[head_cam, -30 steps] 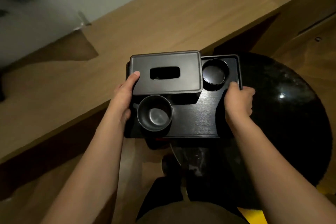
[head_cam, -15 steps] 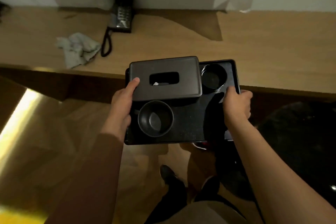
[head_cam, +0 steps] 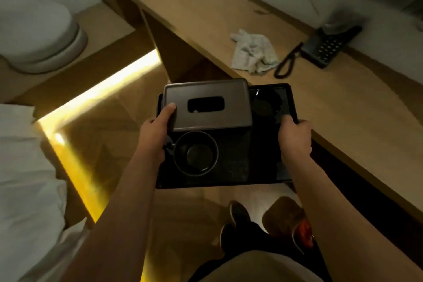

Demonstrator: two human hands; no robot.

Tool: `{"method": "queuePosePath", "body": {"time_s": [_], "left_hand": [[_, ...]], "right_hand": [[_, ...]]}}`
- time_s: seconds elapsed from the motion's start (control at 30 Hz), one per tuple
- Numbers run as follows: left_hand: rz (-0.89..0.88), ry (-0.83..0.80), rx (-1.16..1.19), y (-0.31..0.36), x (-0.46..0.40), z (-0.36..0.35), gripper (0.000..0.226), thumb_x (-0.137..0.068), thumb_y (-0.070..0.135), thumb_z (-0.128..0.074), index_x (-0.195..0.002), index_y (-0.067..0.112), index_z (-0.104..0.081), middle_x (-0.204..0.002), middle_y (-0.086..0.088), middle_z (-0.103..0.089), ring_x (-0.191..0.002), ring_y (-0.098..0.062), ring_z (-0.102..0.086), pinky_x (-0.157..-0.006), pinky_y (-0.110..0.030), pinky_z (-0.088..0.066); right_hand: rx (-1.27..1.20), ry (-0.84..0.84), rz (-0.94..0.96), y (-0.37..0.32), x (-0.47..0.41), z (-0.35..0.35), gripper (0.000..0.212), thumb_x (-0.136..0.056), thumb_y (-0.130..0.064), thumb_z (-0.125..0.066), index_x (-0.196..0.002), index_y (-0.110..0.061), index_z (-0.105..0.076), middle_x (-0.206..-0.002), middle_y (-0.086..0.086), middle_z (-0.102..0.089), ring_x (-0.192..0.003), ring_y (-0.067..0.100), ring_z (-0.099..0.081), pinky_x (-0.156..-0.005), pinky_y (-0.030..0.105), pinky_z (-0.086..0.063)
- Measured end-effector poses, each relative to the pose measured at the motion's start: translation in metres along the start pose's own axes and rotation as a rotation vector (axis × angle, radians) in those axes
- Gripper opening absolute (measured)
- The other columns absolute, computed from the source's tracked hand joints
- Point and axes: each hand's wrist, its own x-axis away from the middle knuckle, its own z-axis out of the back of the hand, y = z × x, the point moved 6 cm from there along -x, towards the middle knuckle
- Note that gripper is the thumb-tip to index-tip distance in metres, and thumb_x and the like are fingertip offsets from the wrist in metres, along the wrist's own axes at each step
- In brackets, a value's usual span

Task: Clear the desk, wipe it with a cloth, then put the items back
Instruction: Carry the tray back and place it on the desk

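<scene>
Both hands carry a black rectangular tray [head_cam: 231,167] beside the wooden desk [head_cam: 343,107]: left hand [head_cam: 152,137] at its left edge, thumb on the grey rectangular tissue box [head_cam: 207,104]; right hand [head_cam: 295,138] gripping its right edge. A black round mug [head_cam: 194,153] stands on the tray. A crumpled white cloth [head_cam: 253,51] lies near the desk's front edge, beside a black corded telephone [head_cam: 325,46].

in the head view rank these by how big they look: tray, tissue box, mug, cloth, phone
1. tray
2. tissue box
3. cloth, mug and phone: these look close in size, and the mug is nearer the camera, so I won't rank them.
</scene>
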Motion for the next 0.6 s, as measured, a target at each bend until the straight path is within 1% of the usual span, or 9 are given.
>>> {"method": "queuePosePath", "body": {"time_s": [0.1, 0.17, 0.23, 0.3, 0.4, 0.43, 0.5, 0.53, 0.6], "left_hand": [[0.006, 0.097, 0.04, 0.015, -0.028, 0.044, 0.08, -0.053, 0.064, -0.086, -0.11, 0.01, -0.07, -0.098, -0.012, -0.077, -0.093, -0.039, -0.073, -0.085, -0.055, -0.059], [-0.003, 0.164, 0.059, 0.029, -0.048, 0.066, 0.075, -0.053, 0.065, -0.085, -0.101, 0.009, -0.073, -0.093, -0.013, -0.077, -0.093, -0.041, -0.072, -0.086, -0.059, -0.057], [-0.007, 0.216, 0.087, 0.044, -0.069, 0.085, 0.069, -0.053, 0.062, -0.085, -0.095, 0.008, -0.074, -0.089, -0.011, -0.078, -0.084, -0.033, -0.075, -0.078, -0.05, -0.061], [-0.01, 0.253, 0.105, 0.061, -0.088, 0.102, 0.065, -0.057, 0.06, -0.083, -0.095, 0.008, -0.073, -0.088, -0.009, -0.078, -0.078, -0.027, -0.076, -0.071, -0.041, -0.063], [-0.019, 0.279, 0.147, 0.094, -0.117, 0.123, 0.055, -0.074, 0.053, -0.08, -0.105, 0.008, -0.072, -0.096, -0.011, -0.078, -0.086, -0.029, -0.076, -0.078, -0.041, -0.062], [-0.026, 0.298, 0.159, 0.106, -0.126, 0.13, 0.05, -0.078, 0.049, -0.079, -0.104, 0.008, -0.072, -0.094, -0.011, -0.078, -0.083, -0.027, -0.076, -0.072, -0.038, -0.062], [-0.039, 0.338, 0.165, 0.129, -0.145, 0.145, 0.041, -0.081, 0.047, -0.078, -0.098, 0.01, -0.07, -0.083, -0.006, -0.078, -0.072, -0.022, -0.076, -0.055, -0.029, -0.059], [-0.042, 0.352, 0.165, 0.14, -0.154, 0.152, 0.04, -0.082, 0.048, -0.077, -0.096, 0.012, -0.069, -0.079, -0.004, -0.077, -0.068, -0.019, -0.075, -0.051, -0.026, -0.057], [-0.046, 0.372, 0.169, 0.16, -0.173, 0.166, 0.039, -0.082, 0.049, -0.077, -0.096, 0.014, -0.067, -0.074, 0.0, -0.076, -0.064, -0.017, -0.074, -0.048, -0.024, -0.055]], "right_hand": [[0.041, -0.082, 0.084, -0.038, 0.004, -0.059, 0.05, -0.092, -0.044, -0.049, -0.132, -0.015, -0.044, -0.119, 0.009, -0.058, -0.11, 0.032, -0.055, -0.104, 0.052, -0.04], [0.08, -0.128, 0.12, -0.063, 0.005, -0.1, 0.049, -0.092, -0.043, -0.049, -0.131, -0.014, -0.045, -0.119, 0.008, -0.058, -0.11, 0.031, -0.056, -0.103, 0.051, -0.04], [0.099, -0.173, 0.138, -0.088, 0.005, -0.14, 0.05, -0.092, -0.043, -0.049, -0.132, -0.015, -0.045, -0.119, 0.007, -0.057, -0.111, 0.03, -0.055, -0.103, 0.051, -0.04], [0.112, -0.222, 0.164, -0.113, 0.005, -0.18, 0.052, -0.091, -0.044, -0.049, -0.135, -0.015, -0.044, -0.122, 0.007, -0.057, -0.113, 0.031, -0.054, -0.103, 0.052, -0.041], [0.148, -0.262, 0.211, -0.153, 0.007, -0.235, 0.054, -0.09, -0.045, -0.049, -0.136, -0.018, -0.043, -0.124, 0.006, -0.056, -0.114, 0.03, -0.053, -0.102, 0.053, -0.042], [0.159, -0.273, 0.216, -0.166, 0.007, -0.252, 0.053, -0.09, -0.045, -0.05, -0.136, -0.019, -0.042, -0.124, 0.005, -0.056, -0.114, 0.03, -0.053, -0.102, 0.053, -0.042], [0.169, -0.309, 0.215, -0.192, 0.008, -0.289, 0.054, -0.09, -0.047, -0.05, -0.135, -0.02, -0.042, -0.123, 0.005, -0.055, -0.114, 0.029, -0.052, -0.102, 0.053, -0.041], [0.177, -0.325, 0.22, -0.204, 0.009, -0.305, 0.054, -0.089, -0.048, -0.05, -0.134, -0.02, -0.042, -0.121, 0.004, -0.055, -0.112, 0.028, -0.052, -0.102, 0.053, -0.042], [0.181, -0.343, 0.249, -0.229, 0.014, -0.337, 0.054, -0.088, -0.049, -0.049, -0.133, -0.02, -0.043, -0.113, 0.0, -0.052, -0.105, 0.024, -0.05, -0.101, 0.053, -0.042]]}}
